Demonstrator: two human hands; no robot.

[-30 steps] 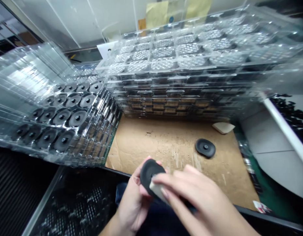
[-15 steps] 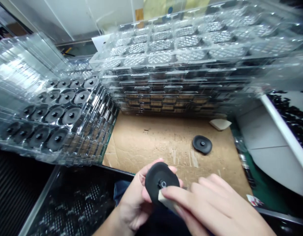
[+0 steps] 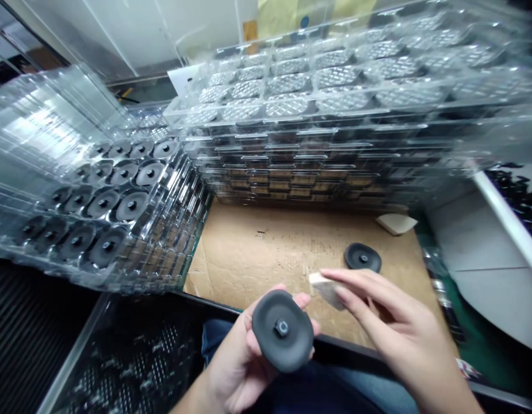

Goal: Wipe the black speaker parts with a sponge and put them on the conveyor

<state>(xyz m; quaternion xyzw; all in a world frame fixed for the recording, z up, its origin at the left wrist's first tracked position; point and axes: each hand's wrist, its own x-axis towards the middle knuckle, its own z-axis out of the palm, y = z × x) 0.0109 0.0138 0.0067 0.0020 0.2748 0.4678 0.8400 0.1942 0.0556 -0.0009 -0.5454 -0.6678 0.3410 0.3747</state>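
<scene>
So the big change: half a second ago our right hand (image 3: 399, 328) has the white pad (image 3: 321, 286) pressed to the black disc (image 3: 287, 349) by its stud (image 3: 282, 328), and now they're clear of each other. We've got the pad pinched between thumb and fingers, just right of the disc. Our left hand (image 3: 237, 368) is curled round the disc from underneath, stud facing up, by the cardboard's (image 3: 248, 241) near edge. Seems to us the rubbing is paused, leaving the whole face visible. The spare disc (image 3: 353, 252) hasn't left the cardboard.
</scene>
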